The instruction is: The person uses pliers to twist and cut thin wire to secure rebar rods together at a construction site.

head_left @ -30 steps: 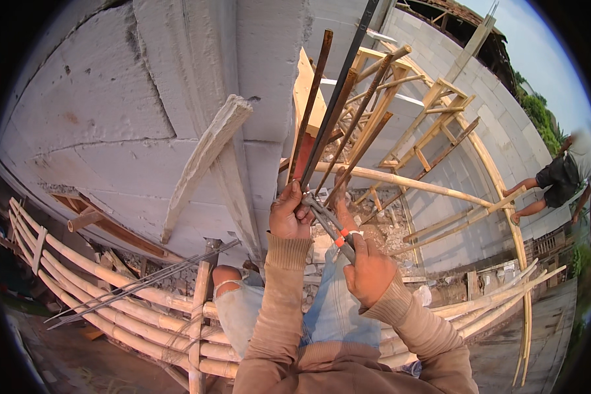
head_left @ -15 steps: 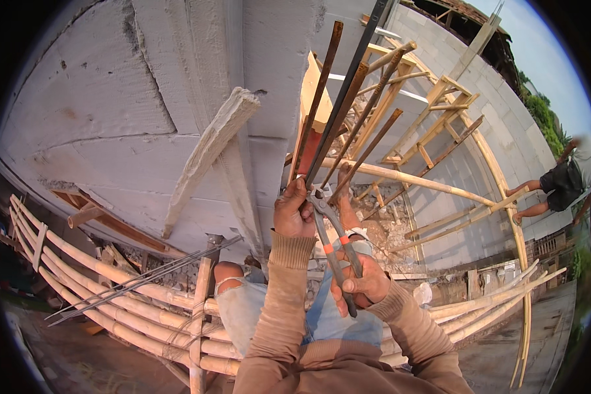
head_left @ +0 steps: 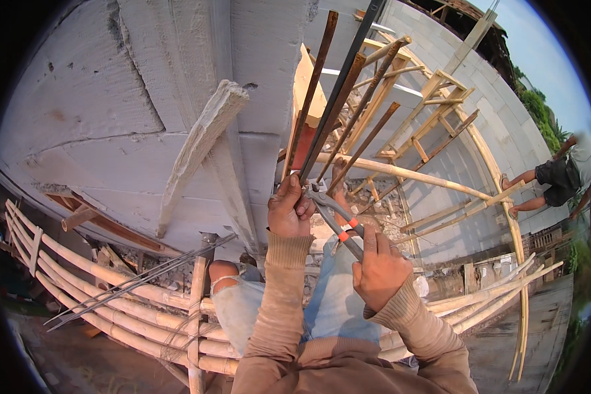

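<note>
Wrapped over the handles of grey pincers [head_left: 330,209] with orange bands is my right hand [head_left: 382,268]. The pincers slant up to the left, and their jaws meet the foot of the dark upright steel bars. Right beside those jaws, my left hand [head_left: 290,209] is closed, thumb and fingers pinched at the base of a long black bar [head_left: 338,85]. Whatever lies in that pinch is too small to make out. Several rusty rebars [head_left: 374,141] stand around it, leaning up to the right.
A grey block wall [head_left: 138,118] with a leaning rough batten [head_left: 200,157] rises on the left. Bamboo rails [head_left: 131,289] and thin steel rods [head_left: 144,282] cross below it. Bamboo and timber scaffolding [head_left: 407,172] stands to the right, where another person [head_left: 558,174] is perched.
My right hand has moved up and right, turning over the handles. The pincers have swung from steep to more slanted. My left hand stays at the bar's base.
</note>
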Demonstrator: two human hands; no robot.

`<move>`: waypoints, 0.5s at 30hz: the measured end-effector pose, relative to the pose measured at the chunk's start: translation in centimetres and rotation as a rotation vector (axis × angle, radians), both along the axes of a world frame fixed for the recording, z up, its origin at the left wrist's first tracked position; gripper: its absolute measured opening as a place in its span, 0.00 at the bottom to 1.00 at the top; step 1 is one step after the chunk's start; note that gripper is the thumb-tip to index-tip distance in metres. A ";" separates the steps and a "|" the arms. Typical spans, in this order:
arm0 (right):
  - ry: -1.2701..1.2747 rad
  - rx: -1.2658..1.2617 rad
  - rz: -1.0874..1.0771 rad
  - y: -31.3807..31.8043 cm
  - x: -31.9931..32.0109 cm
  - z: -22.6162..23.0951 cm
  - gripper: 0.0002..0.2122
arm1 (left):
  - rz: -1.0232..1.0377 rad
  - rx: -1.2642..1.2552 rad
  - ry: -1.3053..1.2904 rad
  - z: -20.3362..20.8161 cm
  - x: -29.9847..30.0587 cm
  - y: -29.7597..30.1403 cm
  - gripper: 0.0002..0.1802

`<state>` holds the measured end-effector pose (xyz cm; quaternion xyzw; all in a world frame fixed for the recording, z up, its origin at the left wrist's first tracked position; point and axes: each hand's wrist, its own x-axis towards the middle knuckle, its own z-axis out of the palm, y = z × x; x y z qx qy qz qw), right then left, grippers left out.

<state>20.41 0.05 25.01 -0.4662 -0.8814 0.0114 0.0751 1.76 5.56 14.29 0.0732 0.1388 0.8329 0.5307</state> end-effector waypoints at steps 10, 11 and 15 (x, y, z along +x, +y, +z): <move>0.755 -1.433 -0.052 2.6 1.5 -1.7 0.22 | -0.088 -0.010 0.068 -0.5 -0.4 -0.1 0.11; 0.774 -1.434 -0.034 2.8 1.4 -2.2 0.22 | -0.088 -0.025 0.097 -0.6 -0.5 -0.1 0.12; 0.784 -1.435 0.009 3.6 1.4 -3.6 0.23 | -0.110 0.004 0.090 -0.9 -0.4 0.3 0.14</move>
